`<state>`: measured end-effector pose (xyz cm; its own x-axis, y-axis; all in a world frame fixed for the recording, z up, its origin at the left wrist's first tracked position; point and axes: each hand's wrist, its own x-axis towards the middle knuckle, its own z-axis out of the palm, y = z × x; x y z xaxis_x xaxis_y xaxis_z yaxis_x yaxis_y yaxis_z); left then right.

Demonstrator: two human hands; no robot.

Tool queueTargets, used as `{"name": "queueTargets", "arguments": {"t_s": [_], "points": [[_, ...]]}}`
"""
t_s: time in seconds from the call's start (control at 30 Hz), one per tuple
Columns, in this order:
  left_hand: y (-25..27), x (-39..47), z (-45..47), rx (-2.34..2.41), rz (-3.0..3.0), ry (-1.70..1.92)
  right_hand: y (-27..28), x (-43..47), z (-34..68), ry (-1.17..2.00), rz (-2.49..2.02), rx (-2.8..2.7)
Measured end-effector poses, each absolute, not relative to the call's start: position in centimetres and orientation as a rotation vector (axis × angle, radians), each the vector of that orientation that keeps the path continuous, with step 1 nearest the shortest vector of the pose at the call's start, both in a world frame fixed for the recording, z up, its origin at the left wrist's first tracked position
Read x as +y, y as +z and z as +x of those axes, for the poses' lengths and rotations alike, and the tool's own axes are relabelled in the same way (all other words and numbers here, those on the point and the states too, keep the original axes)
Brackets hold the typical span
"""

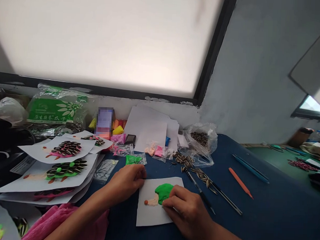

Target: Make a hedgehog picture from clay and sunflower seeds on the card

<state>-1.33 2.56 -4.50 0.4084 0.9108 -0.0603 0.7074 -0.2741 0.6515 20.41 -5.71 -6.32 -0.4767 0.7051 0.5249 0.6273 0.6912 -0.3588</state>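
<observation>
A small white sheet of paper [148, 217] lies on the dark blue table. On it is a hedgehog-like shape: a green clay body [164, 192], a pale peach clay snout [154, 200] and a brown clay nose [146, 202]. My right hand [189, 208] is over the sheet's right side, thumb and forefinger pinched at the lower edge of the green clay. Beside the sheet's upper left corner is my left hand [131, 178], its fingers curled in; what they hold, if anything, is hidden. A bag of green clay [133, 160] lies just beyond it.
Loose sunflower seeds [185, 160], pens [227, 197] and an orange pen [241, 183] lie to the right. A plastic bag of seeds [200, 140] stands behind. Stacked sheets with seed-covered hedgehogs [66, 150] and pink cloth [90, 222] are left; blank paper [151, 130] leans against the wall.
</observation>
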Motion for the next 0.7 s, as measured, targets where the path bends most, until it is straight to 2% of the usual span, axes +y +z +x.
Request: {"name": "queueTargets", "arguments": {"t_s": [0.7], "points": [[-4.81,2.89,-1.42,1.436,2.176,0.340,-6.08,-6.19,20.32,-0.175,-0.904,-2.345]]}}
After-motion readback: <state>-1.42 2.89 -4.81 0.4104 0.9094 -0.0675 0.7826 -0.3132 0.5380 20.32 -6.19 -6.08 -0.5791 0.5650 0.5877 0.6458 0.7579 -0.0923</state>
